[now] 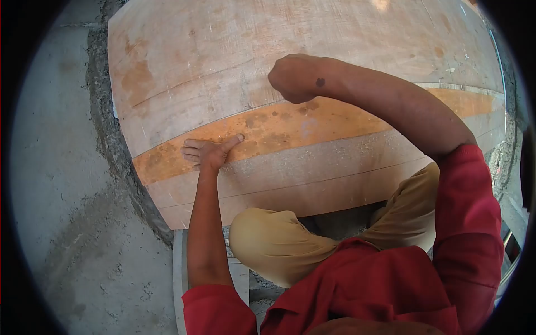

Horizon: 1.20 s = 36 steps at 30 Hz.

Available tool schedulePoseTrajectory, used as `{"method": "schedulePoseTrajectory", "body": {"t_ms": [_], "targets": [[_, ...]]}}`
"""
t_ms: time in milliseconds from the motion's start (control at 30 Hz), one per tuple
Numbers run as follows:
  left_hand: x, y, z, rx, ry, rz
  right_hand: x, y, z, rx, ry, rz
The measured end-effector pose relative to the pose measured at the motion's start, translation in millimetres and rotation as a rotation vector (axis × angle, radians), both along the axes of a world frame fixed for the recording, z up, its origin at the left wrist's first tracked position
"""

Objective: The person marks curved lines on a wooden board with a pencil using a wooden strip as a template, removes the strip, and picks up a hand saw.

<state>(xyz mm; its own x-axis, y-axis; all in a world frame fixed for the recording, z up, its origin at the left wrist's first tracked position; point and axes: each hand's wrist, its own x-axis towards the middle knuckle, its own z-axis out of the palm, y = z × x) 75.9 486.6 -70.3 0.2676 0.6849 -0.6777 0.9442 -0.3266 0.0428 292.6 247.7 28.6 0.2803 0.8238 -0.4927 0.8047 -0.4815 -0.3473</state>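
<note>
My left hand (209,151) lies on an orange-brown wooden strip (335,120) with its fingers and thumb spread. The strip runs across a large pale plywood surface (190,61). Farther up and to the right, my right hand (290,78) is over the plywood near the strip's upper edge, its back and wrist toward the camera. Its fingers are curled under and hidden, so whatever it may hold is out of sight. Dark stains mark the strip between the two hands, and small pale flecks lie along its lower edge.
Rough grey concrete floor (111,251) extends on the left, with a crumbly ridge beside the board. My bent knees (279,240) in tan trousers are at the board's near edge. A pale grey plank (180,268) stands out below the board's lower left corner.
</note>
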Motion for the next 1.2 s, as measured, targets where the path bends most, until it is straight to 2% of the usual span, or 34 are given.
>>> {"method": "schedulePoseTrajectory", "body": {"t_ms": [67, 100, 200, 300, 333, 367, 400, 433, 500, 600, 667, 700, 833, 933, 1033, 1100, 1167, 1200], "targets": [[-1, 0, -1, -0.001, -0.004, 0.011, -29, 65, 11, 0.188, 0.065, 0.052], [-1, 1, -2, 0.004, -0.003, 0.01, -42, 101, -2, 0.225, 0.084, 0.046], [-8, 16, -20, -0.036, -0.014, -0.014, -77, 174, -25, 0.392, 0.18, -0.097], [-23, 49, -42, -0.233, -0.05, 0.002, -79, 168, -40, 0.461, 0.183, -0.102], [-21, 35, -39, -0.16, -0.062, -0.013, -73, 154, -46, 0.455, 0.174, -0.09], [-19, 21, -36, -0.087, -0.072, -0.026, -61, 128, -49, 0.46, 0.166, -0.076], [-12, 1, -16, 0.138, -0.089, -0.054, -46, 90, -51, 0.464, 0.156, -0.063], [-10, -2, -12, 0.113, -0.095, -0.07, -30, 48, -49, 0.469, 0.147, -0.047], [-10, 0, -10, 0.101, -0.1, -0.089, 5, -49, -43, 0.448, 0.409, -0.179], [-18, 12, -28, 0.171, -0.124, -0.119, 42, -195, 0, 0.26, 0.415, -0.437], [-19, 10, -30, 0.193, -0.123, -0.141, 56, -279, 22, 0.117, 0.354, -0.605], [-16, 8, -23, 0.184, -0.111, -0.151, 61, -323, 22, 0.152, 0.262, -0.612], [-18, 16, -23, 0.218, -0.08, -0.181, 78, -461, 25, 0.064, 0.132, -0.912], [-19, 18, -24, 0.237, -0.091, -0.18, 84, -522, 16, 0.058, 0.079, -1.049], [-22, 23, -26, 0.245, -0.112, -0.205, 53, -530, -9, 0.46, -0.189, -1.238], [-20, 18, -22, 0.251, -0.111, -0.213, 22, -517, -16, 0.184, -0.412, -1.308], [-22, 25, -21, 0.245, -0.111, -0.215, -6, -519, -38, 0.049, -0.507, -1.175], [-24, 29, -22, 0.256, -0.085, -0.222, -17, -515, -45, 0.039, -0.466, -1.176]]}}
